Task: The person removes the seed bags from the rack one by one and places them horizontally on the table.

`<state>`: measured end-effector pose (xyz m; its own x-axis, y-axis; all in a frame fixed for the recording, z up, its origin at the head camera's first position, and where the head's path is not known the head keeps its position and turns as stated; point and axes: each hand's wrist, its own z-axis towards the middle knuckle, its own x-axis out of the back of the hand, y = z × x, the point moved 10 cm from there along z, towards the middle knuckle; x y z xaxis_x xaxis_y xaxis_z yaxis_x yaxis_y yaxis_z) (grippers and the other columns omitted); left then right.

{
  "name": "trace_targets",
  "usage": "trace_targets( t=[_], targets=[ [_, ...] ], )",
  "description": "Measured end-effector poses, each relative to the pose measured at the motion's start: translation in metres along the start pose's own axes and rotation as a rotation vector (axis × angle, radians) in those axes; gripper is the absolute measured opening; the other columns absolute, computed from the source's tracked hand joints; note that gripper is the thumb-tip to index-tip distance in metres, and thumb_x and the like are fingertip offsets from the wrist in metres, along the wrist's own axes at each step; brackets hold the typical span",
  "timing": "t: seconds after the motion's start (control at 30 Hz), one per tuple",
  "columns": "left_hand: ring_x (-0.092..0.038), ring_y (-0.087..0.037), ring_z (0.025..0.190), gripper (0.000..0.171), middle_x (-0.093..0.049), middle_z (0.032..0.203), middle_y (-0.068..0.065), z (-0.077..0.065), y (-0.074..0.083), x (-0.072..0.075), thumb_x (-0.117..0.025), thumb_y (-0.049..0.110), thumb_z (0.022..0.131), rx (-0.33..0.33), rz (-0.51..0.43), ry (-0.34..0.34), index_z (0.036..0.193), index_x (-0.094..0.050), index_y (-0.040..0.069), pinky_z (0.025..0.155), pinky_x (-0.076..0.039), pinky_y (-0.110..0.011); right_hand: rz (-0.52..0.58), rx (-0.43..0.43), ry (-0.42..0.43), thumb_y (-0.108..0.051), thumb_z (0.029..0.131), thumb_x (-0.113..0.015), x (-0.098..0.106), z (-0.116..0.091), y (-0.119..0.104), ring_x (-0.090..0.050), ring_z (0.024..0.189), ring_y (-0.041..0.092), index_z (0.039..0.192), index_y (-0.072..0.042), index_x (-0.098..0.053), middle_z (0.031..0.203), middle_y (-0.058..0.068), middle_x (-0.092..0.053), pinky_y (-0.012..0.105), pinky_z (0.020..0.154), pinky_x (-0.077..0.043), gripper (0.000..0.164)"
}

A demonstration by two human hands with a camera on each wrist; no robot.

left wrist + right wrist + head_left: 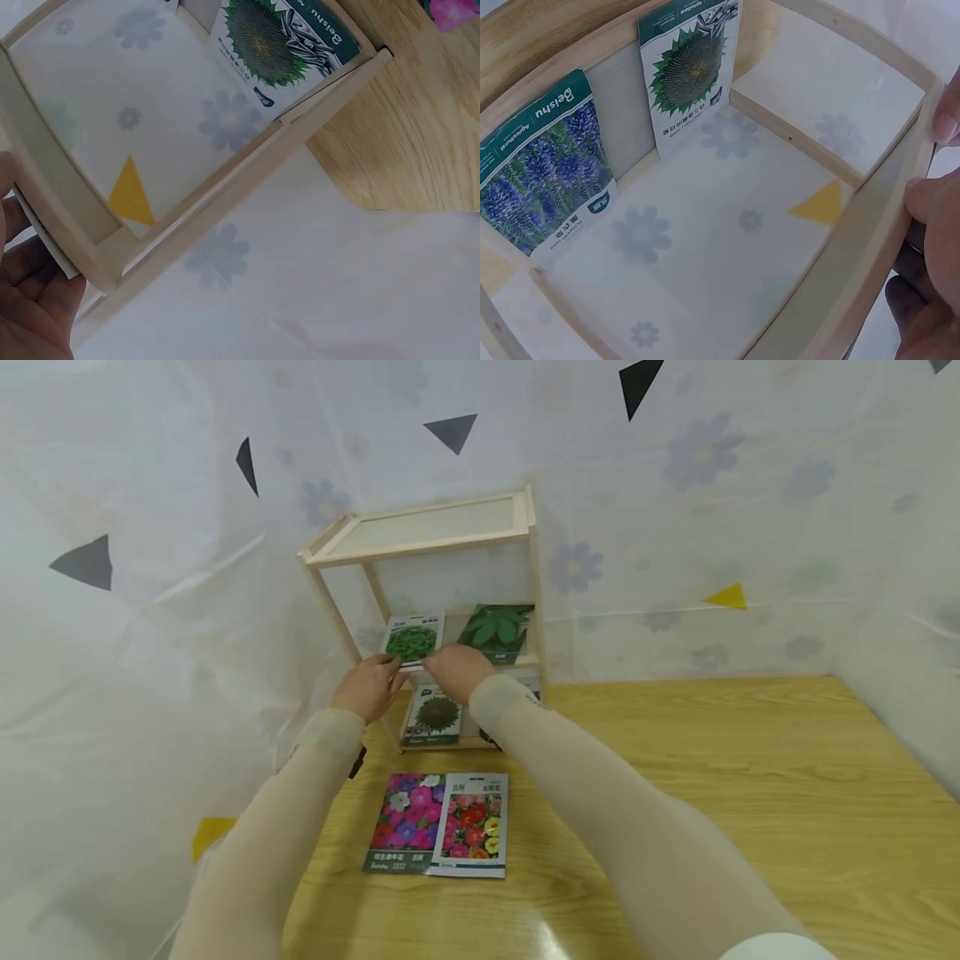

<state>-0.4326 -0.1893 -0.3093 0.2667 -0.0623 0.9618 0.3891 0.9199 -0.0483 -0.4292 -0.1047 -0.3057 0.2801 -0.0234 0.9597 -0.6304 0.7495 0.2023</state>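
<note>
A seed packet with a green leafy picture [412, 642] lies at the left of the wooden rack's middle shelf. My left hand [369, 687] pinches its near left corner; in the left wrist view, the left fingers [56, 296] are at the packet's edge beside the shelf frame. At the near right corner, my right hand [459, 672] pinches the same packet. The right wrist view shows the right hand [937, 247] at the shelf's front rail, with the packet mostly hidden. To the right on that shelf lies another packet with broad green leaves [497, 632].
On the rack's [420, 548] bottom shelf lean a sunflower packet [435, 717] and a purple-flower packet [551, 165]. Two overlapping flower packets, one pink-purple [408, 814] and one white-bordered [472, 827], lie on the wooden table [712, 777] in front. A patterned sheet hangs behind.
</note>
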Motion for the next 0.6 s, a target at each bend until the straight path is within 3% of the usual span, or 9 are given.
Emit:
trace_targets(
  t=[0.3,0.6],
  targets=[
    [-0.061,-0.037,0.107,0.042,-0.06,0.123,-0.023,-0.006,0.003,0.006,-0.052,0.03,0.1,0.02,-0.008,0.073,0.13,-0.06,0.001,0.089,-0.051,-0.048,0.004,-0.008,0.032,-0.011,0.097,-0.059,0.001,-0.003,-0.004,-0.066,0.089,0.015,0.114,-0.012,-0.066,0.103,0.004,-0.069,0.025,0.077,-0.055,0.019],
    [-0.065,-0.034,0.096,0.038,-0.066,0.112,-0.021,-0.001,0.014,0.009,-0.058,0.029,0.098,-0.023,0.013,0.114,0.121,-0.066,0.001,0.081,-0.055,-0.045,-0.078,-0.008,0.093,-0.011,0.094,-0.064,-0.002,-0.005,0.001,-0.066,0.086,0.016,0.109,-0.012,-0.07,0.096,0.004,-0.07,0.027,0.077,-0.056,0.016]
  ],
)
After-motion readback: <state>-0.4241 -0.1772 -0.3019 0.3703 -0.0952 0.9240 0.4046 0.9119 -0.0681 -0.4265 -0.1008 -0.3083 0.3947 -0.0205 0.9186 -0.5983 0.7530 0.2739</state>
